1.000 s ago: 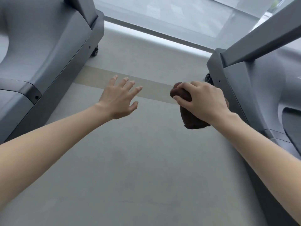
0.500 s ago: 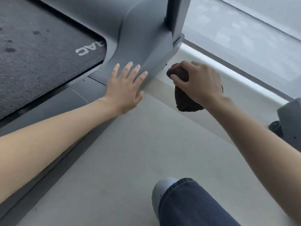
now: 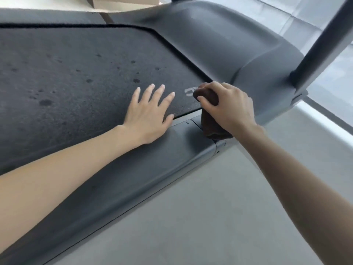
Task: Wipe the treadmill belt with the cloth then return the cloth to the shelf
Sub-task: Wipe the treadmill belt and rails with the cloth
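Gripping a bunched dark-brown cloth (image 3: 211,129) in curled fingers over the spotted treadmill belt (image 3: 76,73) at its near front corner, the right hand (image 3: 228,107) is seemingly only starting the wipe, the flat, empty left hand (image 3: 149,115) is resting on the belt, and return to the shelf is pending.

Bare left forearm (image 3: 66,169), bare right forearm (image 3: 298,180).
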Demonstrator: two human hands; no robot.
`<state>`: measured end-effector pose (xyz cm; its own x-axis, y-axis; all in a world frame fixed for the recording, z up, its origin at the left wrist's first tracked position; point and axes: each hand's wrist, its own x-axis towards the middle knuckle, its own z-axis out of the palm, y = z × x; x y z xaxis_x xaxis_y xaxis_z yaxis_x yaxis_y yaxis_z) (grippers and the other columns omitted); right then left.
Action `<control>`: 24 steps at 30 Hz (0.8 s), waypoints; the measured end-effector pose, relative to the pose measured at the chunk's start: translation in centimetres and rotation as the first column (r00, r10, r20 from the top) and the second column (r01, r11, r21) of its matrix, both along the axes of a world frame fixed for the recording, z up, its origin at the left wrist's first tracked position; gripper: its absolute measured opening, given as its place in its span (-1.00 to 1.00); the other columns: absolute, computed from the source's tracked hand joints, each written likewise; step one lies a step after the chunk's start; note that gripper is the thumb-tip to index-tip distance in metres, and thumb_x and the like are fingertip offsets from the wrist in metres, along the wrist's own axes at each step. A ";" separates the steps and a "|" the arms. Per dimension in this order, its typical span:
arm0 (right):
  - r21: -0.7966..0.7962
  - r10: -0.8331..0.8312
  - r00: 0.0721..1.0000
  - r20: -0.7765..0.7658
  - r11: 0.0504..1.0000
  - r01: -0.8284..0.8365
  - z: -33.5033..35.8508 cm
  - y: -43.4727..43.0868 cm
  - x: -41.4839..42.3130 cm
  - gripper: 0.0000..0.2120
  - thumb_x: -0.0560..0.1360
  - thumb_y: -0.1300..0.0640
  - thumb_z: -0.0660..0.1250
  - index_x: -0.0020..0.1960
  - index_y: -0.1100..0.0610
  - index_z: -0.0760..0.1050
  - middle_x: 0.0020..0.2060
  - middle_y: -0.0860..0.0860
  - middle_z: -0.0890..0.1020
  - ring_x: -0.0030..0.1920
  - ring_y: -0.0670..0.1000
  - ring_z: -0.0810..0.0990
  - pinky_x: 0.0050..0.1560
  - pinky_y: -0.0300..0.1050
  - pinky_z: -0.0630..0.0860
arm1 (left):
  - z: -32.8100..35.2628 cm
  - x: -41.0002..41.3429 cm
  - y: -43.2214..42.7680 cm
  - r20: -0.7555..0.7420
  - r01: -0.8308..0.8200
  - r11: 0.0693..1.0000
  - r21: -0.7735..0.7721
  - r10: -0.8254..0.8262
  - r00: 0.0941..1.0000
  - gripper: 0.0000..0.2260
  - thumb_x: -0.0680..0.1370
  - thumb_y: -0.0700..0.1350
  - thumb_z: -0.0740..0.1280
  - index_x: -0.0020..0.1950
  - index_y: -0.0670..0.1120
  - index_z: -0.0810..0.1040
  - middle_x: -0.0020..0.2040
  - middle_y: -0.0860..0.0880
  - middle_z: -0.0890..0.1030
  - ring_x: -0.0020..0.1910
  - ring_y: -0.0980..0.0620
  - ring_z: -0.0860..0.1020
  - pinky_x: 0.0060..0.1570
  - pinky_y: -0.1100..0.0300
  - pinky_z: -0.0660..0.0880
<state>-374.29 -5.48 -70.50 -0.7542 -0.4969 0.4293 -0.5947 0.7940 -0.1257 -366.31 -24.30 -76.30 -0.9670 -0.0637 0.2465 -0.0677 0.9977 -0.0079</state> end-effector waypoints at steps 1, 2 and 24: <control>0.009 0.027 1.000 0.008 1.000 -0.027 -0.3 -1.0 -0.1 -0.70 0.50 -0.20 0.22 0.17 -0.13 0.50 -0.03 -0.05 0.60 0.04 0.07 0.55 -0.18 -0.12 0.30 | -0.1 0.1 -0.8 0.000 -0.025 1.000 0.008 0.025 1.000 -0.45 0.57 0.16 -0.05 0.54 0.03 -0.02 0.55 -0.09 0.02 0.51 -0.11 -0.03 0.45 -0.12 -0.07; 0.016 0.053 0.999 0.013 0.998 -0.053 -0.6 -1.9 -0.3 -0.70 0.50 -0.19 0.22 0.18 -0.14 0.49 -0.02 -0.06 0.60 0.04 0.07 0.55 -0.18 -0.13 0.30 | -0.2 0.3 -1.6 0.004 -0.047 0.999 0.014 0.047 0.999 -0.45 0.57 0.16 -0.05 0.54 0.03 -0.01 0.55 -0.09 0.02 0.51 -0.12 -0.03 0.45 -0.12 -0.06; 0.083 0.282 0.935 0.215 0.949 -0.306 -6.2 -13.1 -8.6 -0.62 0.47 -0.19 0.24 0.25 -0.11 0.41 0.19 0.02 0.52 0.23 0.20 0.42 0.13 0.06 0.37 | -1.6 -0.9 -8.8 0.165 -0.231 0.969 -0.092 0.244 0.956 -0.46 0.58 0.21 -0.09 0.53 0.06 0.01 0.55 -0.01 0.04 0.52 0.01 -0.03 0.46 0.03 -0.05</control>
<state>-382.90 -18.61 -76.68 -0.6307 -0.7459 0.2140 -0.7759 0.6032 -0.1845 -367.18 -33.07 -77.90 -0.9545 -0.2849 0.0885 -0.2937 0.9494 -0.1111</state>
